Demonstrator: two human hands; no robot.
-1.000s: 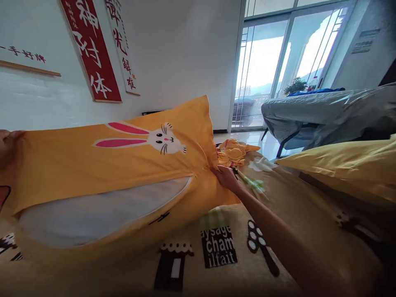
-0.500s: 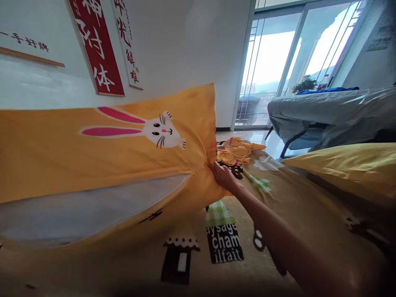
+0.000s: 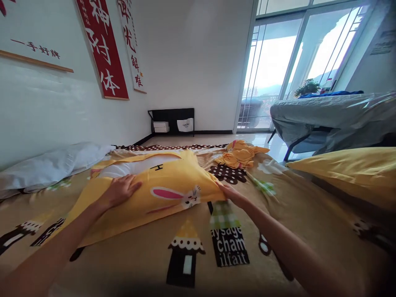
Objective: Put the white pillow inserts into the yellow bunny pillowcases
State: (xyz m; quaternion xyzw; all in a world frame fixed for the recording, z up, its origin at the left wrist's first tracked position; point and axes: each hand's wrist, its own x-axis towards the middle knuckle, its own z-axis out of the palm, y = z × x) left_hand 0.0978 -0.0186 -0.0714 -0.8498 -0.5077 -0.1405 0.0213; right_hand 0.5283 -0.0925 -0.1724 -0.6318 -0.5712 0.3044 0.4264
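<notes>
A yellow pillowcase (image 3: 139, 198) with a printed rabbit lies on the bed, a white pillow (image 3: 139, 165) showing through its long opening on the far side. My left hand (image 3: 122, 190) is on the left part of the pillowcase by the edge of the opening, its fingers curled onto the cloth; some fingertips are hidden. At the right end, my right hand (image 3: 231, 194) pinches the corner of the pillowcase.
A patterned tan blanket (image 3: 148, 264) covers the bed. Crumpled yellow cloth (image 3: 239, 154) lies beyond my right hand, a white pillow or quilt (image 3: 58, 163) at the left, and a yellow cushion (image 3: 349, 169) at the right. A plastic-covered table (image 3: 334, 107) stands near the sliding door.
The pillowcase, held up before me earlier, has come down onto the bed with its opening now facing away. My left hand has come into view on it. My right hand still holds the corner, slightly lower.
</notes>
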